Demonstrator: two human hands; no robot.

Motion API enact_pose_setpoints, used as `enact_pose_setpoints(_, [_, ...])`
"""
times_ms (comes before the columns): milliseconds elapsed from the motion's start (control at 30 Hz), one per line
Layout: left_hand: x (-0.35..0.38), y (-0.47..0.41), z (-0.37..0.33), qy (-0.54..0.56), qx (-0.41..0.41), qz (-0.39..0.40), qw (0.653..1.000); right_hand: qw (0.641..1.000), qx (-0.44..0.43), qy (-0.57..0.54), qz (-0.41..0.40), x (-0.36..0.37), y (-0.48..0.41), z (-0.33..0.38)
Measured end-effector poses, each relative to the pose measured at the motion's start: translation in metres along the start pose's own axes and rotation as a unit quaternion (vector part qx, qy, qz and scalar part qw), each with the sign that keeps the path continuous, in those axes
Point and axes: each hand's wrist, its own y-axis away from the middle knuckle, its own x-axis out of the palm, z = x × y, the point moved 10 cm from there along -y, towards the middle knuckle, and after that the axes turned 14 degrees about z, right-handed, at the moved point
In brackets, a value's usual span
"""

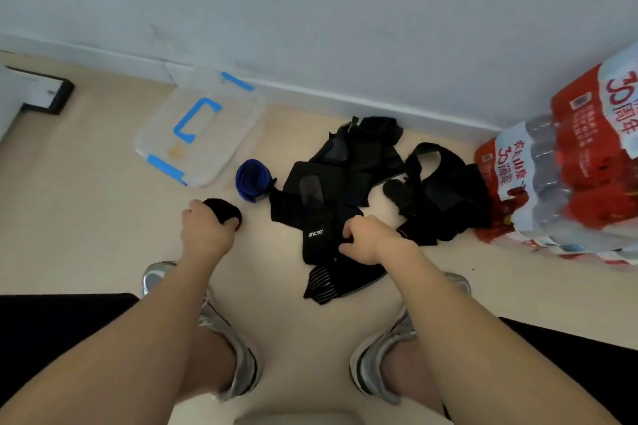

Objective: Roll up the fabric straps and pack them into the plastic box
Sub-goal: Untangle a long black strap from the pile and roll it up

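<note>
A clear plastic box (203, 128) with blue clips and a closed lid sits on the floor near the wall. A rolled blue strap (251, 180) lies just right of it. My left hand (205, 229) grips a rolled black strap (224, 209) on the floor. My right hand (362, 240) pinches the edge of a flat black strap (316, 238) with white lettering, at the front of a loose pile of black straps (373, 176). Another black strap (340, 281) lies under my right wrist.
A shrink-wrapped pack of water bottles (566, 169) with red labels stands at the right against the wall. A black-framed object (48, 93) sits at the far left. My two shoes (234, 348) are planted on the beige floor below the hands.
</note>
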Motion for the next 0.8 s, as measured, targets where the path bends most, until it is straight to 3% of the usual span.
enact_pose_setpoints(167, [0.008,-0.006,0.000,0.068,0.017,-0.019,0.997,0.987,-0.034,-0.127,-0.088,0.027,-0.013,0.016])
enact_pose_setpoints(333, [0.026,0.008,0.022,0.208,-0.051,-0.034,0.976,0.967,-0.126,-0.077,-0.206,0.037,0.017,0.041])
enact_pose_setpoints(500, [0.059,0.031,0.020,0.327,-0.125,0.040,0.936,0.888,-0.212,-0.258,-0.316,-0.018,0.073,0.051])
enact_pose_setpoints(667, [0.048,0.076,-0.087,0.341,0.041,0.158,0.926,0.816,-0.301,-0.324,-0.371,-0.102,0.159,0.070])
enact_pose_setpoints(733, [0.032,0.105,-0.135,0.375,0.110,0.219,0.894,0.784,-0.344,-0.363,-0.367,-0.126,0.192,0.076])
enact_pose_setpoints(800, [0.014,0.130,-0.172,0.438,0.159,0.281,0.839,0.763,-0.355,-0.435,-0.321,-0.137,0.206,0.078])
